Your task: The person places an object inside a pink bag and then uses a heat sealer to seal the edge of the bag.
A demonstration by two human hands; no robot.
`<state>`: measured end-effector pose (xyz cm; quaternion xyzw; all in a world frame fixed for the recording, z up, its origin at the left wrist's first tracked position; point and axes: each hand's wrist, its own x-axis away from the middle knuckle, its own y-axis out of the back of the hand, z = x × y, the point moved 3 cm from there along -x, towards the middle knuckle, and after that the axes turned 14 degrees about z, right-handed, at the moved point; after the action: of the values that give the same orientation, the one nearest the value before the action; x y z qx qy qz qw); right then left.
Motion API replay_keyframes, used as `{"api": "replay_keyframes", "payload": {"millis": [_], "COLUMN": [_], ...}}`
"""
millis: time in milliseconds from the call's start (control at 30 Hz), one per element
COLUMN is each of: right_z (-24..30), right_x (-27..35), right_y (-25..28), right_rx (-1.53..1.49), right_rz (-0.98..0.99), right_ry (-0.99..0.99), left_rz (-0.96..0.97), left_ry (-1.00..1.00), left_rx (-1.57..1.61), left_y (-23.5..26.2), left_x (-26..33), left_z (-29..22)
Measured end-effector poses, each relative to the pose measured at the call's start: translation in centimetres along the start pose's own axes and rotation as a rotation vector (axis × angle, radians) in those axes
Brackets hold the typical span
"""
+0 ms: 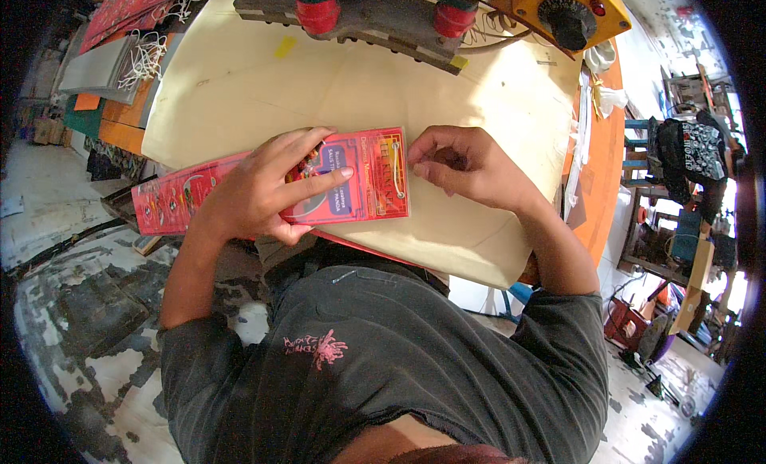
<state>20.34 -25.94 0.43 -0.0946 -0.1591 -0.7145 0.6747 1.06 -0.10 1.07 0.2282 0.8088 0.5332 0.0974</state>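
A long red printed card (370, 194), glossy and covered with food pictures, lies slantwise across the near part of the table, its left end sticking out past the edge. My left hand (267, 185) grips it around the middle, fingers spread over the top and the thumb at the near edge. A short white cord (396, 162) shows on the card's right end. Just beside that end my right hand (471, 167) is closed in a pinch, thumb and forefinger together. Whatever sits between those fingertips, if anything, is too small to make out.
Across the far side of the table (231, 89) stands a machine with a metal bar (375, 45) and red rollers. Its yellow control box (574, 13) carries a black knob. Stacked cards with white cords (104, 65) lie at the far left. A dark bag (690, 149) rests at right.
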Motion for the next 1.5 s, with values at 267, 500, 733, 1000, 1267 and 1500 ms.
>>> {"api": "replay_keyframes", "payload": {"millis": [267, 500, 733, 1000, 1267, 1500], "right_z": [0.1, 0.8, 0.8, 0.8, -1.1, 0.6], "right_x": [-0.1, -0.1, 0.0, -0.1, -0.3, -0.5], "right_y": [-0.4, -0.5, -0.8, 0.7, 1.5, -0.3], "right_rx": [0.041, 0.076, 0.212, 0.606, 0.236, -0.174], "right_rz": [0.000, -0.064, -0.136, -0.459, -0.302, 0.046], "right_ry": [-0.007, -0.053, 0.021, 0.148, 0.033, -0.019], "left_rz": [0.015, 0.015, 0.015, 0.023, -0.016, -0.015], "left_ry": [0.015, 0.020, 0.031, -0.081, -0.017, 0.016], "left_rx": [-0.020, -0.021, -0.028, 0.033, -0.022, -0.067], "left_y": [0.2, 0.1, 0.0, -0.2, 0.8, 1.0], "left_x": [-0.2, -0.4, -0.3, -0.5, -0.8, -0.9], "left_z": [0.0, 0.0, 0.1, 0.0, -0.4, -0.2]}}
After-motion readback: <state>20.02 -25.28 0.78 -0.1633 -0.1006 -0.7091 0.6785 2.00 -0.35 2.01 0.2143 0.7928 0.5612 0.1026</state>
